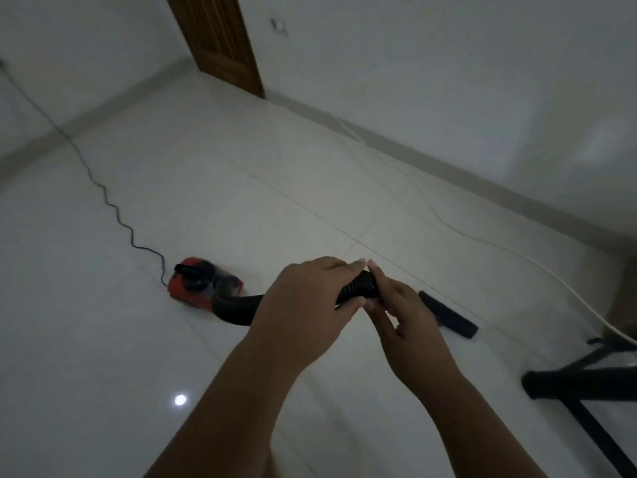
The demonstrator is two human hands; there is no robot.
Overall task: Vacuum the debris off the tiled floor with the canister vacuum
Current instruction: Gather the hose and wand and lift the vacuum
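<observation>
A small red and black canister vacuum [203, 282] sits on the white tiled floor [241, 188] at mid left. Its black ribbed hose [358, 288] curves from the canister up into my hands. My left hand [306, 301] is wrapped around the hose. My right hand [403, 305] grips the hose end just beside the left. A black nozzle tube [448, 315] shows on the floor past my right hand; whether it joins the hose is hidden. No debris is discernible in the dim light.
The vacuum's black power cord [113, 208] snakes back toward the left wall. A white cable [482, 236] runs along the right baseboard. A wooden door [224, 43] stands at the far corner. Black metal stand legs [579, 384] occupy the lower right.
</observation>
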